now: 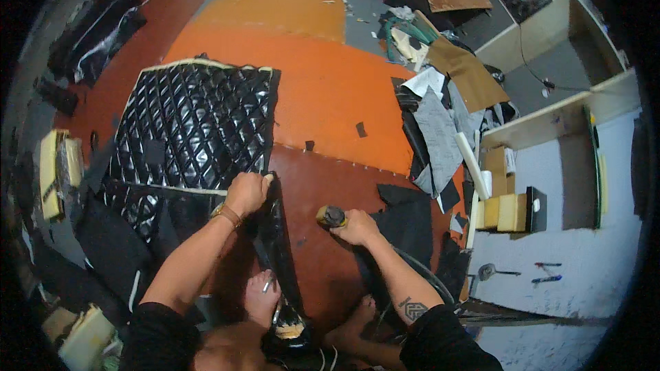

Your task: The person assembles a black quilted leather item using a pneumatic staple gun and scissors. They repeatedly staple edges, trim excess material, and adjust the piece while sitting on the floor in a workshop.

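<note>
A black, shiny quilted cover (pixel 199 124) with diamond stitching and pale edging lies at the left. My left hand (pixel 245 196) is closed at its lower right corner, pinching the black edge there. From that corner a long black strip (pixel 278 254) runs down toward my feet. In my right hand (pixel 355 228) is a yellow-and-dark hand tool (pixel 331 216), its exact kind unclear, held over the brown sheet (pixel 313 185) apart from the cover. A grey hose or cord (pixel 419 266) runs alongside my right forearm.
An orange sheet (pixel 323 89) spreads beyond the brown one. Grey and black fabric scraps (pixel 436 137) pile at the right, beside a wooden frame (pixel 550 117) with foam blocks (pixel 505 213). Yellow foam (pixel 51 172) sits at far left. My bare feet (pixel 261 299) are near the strip.
</note>
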The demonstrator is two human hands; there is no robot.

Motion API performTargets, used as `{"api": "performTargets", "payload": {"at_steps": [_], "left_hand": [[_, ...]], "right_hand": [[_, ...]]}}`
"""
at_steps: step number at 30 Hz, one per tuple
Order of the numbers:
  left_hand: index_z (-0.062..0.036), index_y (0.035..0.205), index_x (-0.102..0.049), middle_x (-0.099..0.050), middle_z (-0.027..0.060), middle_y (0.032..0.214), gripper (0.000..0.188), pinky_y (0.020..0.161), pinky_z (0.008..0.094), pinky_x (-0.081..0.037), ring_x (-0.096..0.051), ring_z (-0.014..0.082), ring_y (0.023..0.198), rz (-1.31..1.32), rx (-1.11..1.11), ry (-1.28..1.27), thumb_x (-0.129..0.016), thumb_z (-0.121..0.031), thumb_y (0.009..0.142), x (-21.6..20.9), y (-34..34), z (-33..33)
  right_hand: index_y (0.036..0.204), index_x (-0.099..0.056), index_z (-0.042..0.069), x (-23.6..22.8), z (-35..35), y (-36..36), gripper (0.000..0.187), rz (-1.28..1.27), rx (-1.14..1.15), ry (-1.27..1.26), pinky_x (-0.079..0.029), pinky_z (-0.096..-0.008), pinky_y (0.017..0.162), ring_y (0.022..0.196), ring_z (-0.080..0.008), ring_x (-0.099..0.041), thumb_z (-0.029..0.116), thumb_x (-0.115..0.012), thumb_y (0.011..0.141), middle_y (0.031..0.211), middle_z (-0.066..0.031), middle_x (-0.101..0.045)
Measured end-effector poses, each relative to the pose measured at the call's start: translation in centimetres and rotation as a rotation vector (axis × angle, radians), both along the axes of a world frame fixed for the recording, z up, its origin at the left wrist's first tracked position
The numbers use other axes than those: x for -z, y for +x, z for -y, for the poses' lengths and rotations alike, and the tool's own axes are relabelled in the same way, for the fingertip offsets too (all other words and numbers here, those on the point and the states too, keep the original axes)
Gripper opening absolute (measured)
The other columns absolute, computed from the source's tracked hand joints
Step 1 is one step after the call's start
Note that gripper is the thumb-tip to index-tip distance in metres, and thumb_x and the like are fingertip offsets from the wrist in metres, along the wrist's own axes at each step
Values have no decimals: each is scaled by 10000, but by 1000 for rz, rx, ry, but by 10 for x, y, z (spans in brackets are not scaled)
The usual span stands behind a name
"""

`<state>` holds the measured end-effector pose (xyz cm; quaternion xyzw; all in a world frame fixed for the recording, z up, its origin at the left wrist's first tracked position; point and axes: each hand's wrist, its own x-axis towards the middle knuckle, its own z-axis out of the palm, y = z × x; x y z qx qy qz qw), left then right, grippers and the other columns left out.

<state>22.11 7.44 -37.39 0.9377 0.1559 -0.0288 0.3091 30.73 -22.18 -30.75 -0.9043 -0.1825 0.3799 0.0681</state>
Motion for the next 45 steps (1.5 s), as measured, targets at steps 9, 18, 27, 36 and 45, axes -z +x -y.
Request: {"api": "performTargets", "payload": {"at_steps": [9, 18, 27, 36, 45], "left_hand": [[-22, 809, -755, -717, 244, 796, 489, 736, 534, -575, -706, 441, 763, 30, -27, 68, -565, -412, 1034, 25, -8, -19], [-40, 815, -758, -725, 226, 793, 482, 729, 522, -584, -724, 416, 770, 51, -35, 34, -559, -421, 1033, 32, -9, -24], [-45, 837, -762, -731, 213, 802, 462, 724, 519, -589, -725, 411, 772, 75, -56, 24, -565, -416, 1028, 36, -10, -23], [-39, 823, -762, -729, 225, 805, 470, 739, 523, -594, -728, 418, 783, 64, -69, 26, -572, -421, 1019, 37, -7, -18], [-18, 785, -733, -705, 250, 766, 472, 710, 547, -573, -703, 452, 743, 104, -62, -7, -576, -390, 1028, 37, -6, -24]], "right_hand": [[1188, -776, 176, -28, -92, 48, 436, 193, -393, 188, -570, -508, 911, 973, -422, -715, 212, -744, 754, 1004, -214, -756], [1145, -792, 159, -29, -131, 53, 408, 242, -496, 216, -573, -506, 881, 924, -414, -717, 228, -749, 745, 964, -211, -755], [1083, -789, 149, -30, -152, 37, 361, 339, -546, -61, -583, -517, 876, 949, -404, -731, 153, -719, 728, 979, -206, -761], [1022, -771, 78, 0, -167, 32, 321, 466, -454, -182, -591, -516, 856, 970, -410, -730, 204, -788, 727, 978, -207, -759], [1130, -765, 94, -17, -61, 83, 399, 372, -151, 113, -573, -528, 845, 921, -481, -703, 129, -698, 738, 936, -278, -729]]}}
